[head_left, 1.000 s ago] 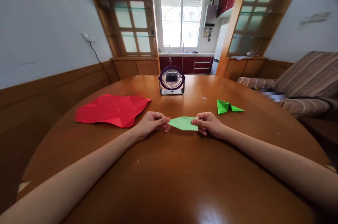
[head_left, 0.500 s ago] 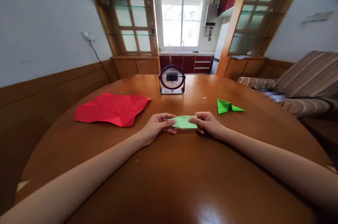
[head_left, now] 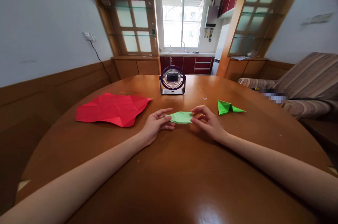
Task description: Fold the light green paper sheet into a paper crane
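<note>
Across the middle of a rounded brown tabletop (head_left: 169,171) sits a small, pale green folded paper (head_left: 181,118). The left hand (head_left: 156,125) pinches its left end between thumb and fingers; the right hand (head_left: 208,122) curves at its right edge, thumb and forefinger parted, and whether they grip it cannot be told. Left of the hands lies a creased red sheet (head_left: 111,110); to their right, well apart, rests a bright green folded piece (head_left: 224,107). Beyond, near the far edge, stands a round fan (head_left: 173,78). Broad open wood stretches between the forearms toward the near side.
</note>
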The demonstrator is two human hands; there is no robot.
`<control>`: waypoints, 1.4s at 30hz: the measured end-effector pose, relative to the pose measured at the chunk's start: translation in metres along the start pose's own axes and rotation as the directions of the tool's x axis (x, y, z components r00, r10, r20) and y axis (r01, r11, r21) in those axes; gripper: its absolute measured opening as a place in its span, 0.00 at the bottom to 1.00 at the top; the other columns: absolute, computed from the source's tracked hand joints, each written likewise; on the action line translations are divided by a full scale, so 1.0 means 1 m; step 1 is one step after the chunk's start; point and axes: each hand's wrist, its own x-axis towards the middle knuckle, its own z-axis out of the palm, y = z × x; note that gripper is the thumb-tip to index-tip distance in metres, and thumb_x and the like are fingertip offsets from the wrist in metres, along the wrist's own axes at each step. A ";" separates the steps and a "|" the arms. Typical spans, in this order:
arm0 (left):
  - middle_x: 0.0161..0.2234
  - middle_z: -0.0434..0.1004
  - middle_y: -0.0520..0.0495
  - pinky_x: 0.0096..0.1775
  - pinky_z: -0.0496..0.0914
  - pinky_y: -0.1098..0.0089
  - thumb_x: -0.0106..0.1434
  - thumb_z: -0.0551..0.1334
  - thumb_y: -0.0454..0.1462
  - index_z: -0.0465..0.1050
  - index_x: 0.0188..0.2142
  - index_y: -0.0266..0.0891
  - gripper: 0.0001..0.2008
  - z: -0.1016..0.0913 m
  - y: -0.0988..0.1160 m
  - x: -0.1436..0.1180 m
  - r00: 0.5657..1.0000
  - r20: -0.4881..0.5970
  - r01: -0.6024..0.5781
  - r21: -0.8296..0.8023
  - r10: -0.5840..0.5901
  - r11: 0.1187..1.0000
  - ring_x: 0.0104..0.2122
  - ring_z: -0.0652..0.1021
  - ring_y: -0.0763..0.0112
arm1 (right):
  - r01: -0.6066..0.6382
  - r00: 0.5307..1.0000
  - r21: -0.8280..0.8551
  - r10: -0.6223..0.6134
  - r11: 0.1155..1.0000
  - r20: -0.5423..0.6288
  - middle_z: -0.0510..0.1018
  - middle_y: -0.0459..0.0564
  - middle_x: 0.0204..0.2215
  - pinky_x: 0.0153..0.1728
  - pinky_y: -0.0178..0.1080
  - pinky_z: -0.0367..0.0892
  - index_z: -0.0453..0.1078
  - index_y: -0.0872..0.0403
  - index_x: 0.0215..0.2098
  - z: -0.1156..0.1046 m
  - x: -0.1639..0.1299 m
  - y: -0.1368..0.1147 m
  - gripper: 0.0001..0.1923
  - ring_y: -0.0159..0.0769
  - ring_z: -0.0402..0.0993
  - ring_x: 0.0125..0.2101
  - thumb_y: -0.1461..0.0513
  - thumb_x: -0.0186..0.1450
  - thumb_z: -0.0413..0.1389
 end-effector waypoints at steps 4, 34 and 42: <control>0.39 0.79 0.40 0.35 0.78 0.69 0.57 0.66 0.32 0.74 0.45 0.31 0.15 0.000 0.002 -0.001 0.998 0.051 0.034 -0.001 -0.034 0.999 0.31 0.81 0.68 | 0.080 0.992 -0.127 -0.067 0.989 0.105 0.70 0.54 0.47 0.38 0.41 0.73 0.70 0.51 0.41 0.002 -0.002 -0.003 0.14 0.39 0.71 0.42 0.54 0.61 0.60; 0.38 0.81 0.40 0.38 0.77 0.66 0.57 0.68 0.37 0.74 0.47 0.32 0.18 0.009 0.001 -0.006 0.987 0.151 0.064 -0.002 -0.063 0.998 0.35 0.81 0.66 | -0.007 1.000 -0.224 0.007 0.975 0.001 0.71 0.51 0.36 0.31 0.35 0.66 0.73 0.54 0.29 0.004 0.001 -0.003 0.14 0.34 0.70 0.35 0.54 0.66 0.53; 0.40 0.79 0.42 0.37 0.77 0.67 0.52 0.70 0.33 0.74 0.43 0.33 0.18 0.009 -0.001 -0.002 0.993 0.107 0.054 -0.010 -0.052 0.999 0.34 0.81 0.67 | 0.017 0.997 -0.261 -0.036 0.965 -0.070 0.69 0.51 0.34 0.35 0.38 0.66 0.76 0.53 0.29 0.001 0.001 0.003 0.15 0.36 0.68 0.36 0.52 0.64 0.55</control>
